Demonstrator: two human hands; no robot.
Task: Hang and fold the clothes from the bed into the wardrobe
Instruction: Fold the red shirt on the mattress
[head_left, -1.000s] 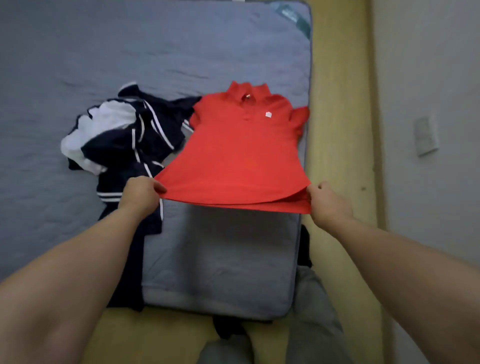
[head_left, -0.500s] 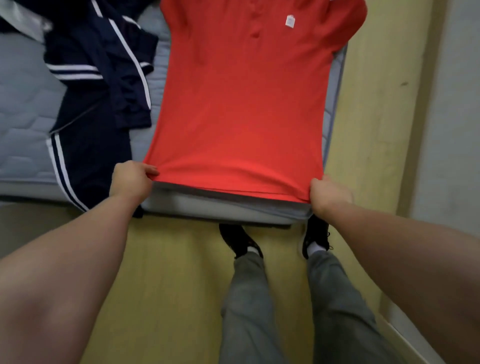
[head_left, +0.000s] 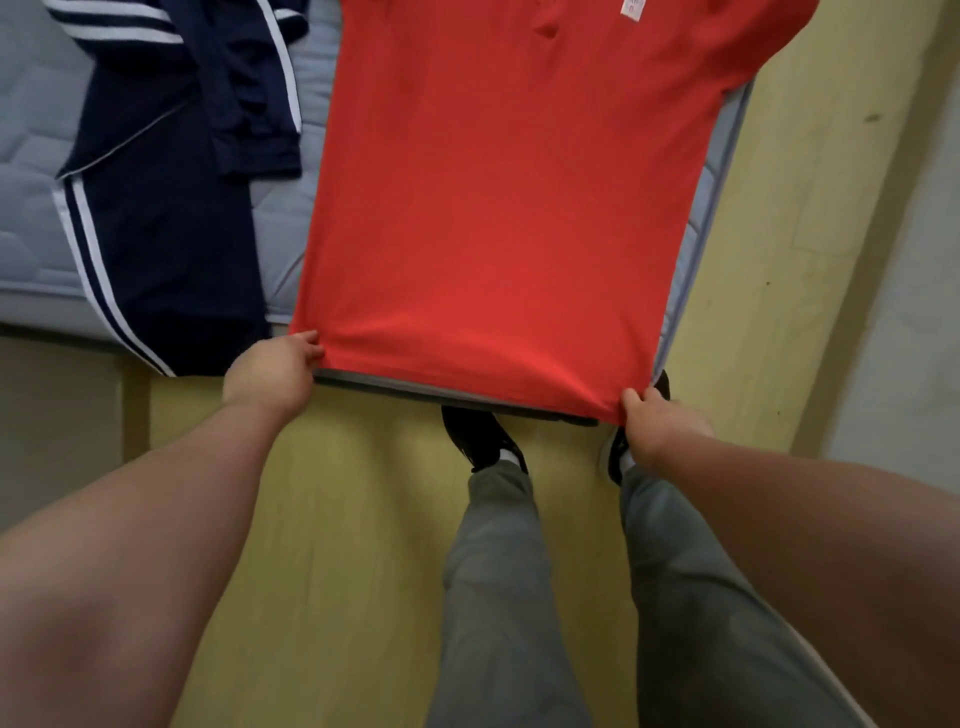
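Left hand (head_left: 270, 371), right hand (head_left: 657, 426) pinching hem corners of red shirt (head_left: 498, 208), lying flat on mattress (head_left: 31, 171).

A red polo shirt (head_left: 498, 208) lies spread flat on the grey bed (head_left: 31, 171) in the upper centre of the frame. The left hand (head_left: 270, 371) and right hand (head_left: 657, 423) each pinch a hem corner. Navy striped clothes (head_left: 171, 208) lie at upper left.
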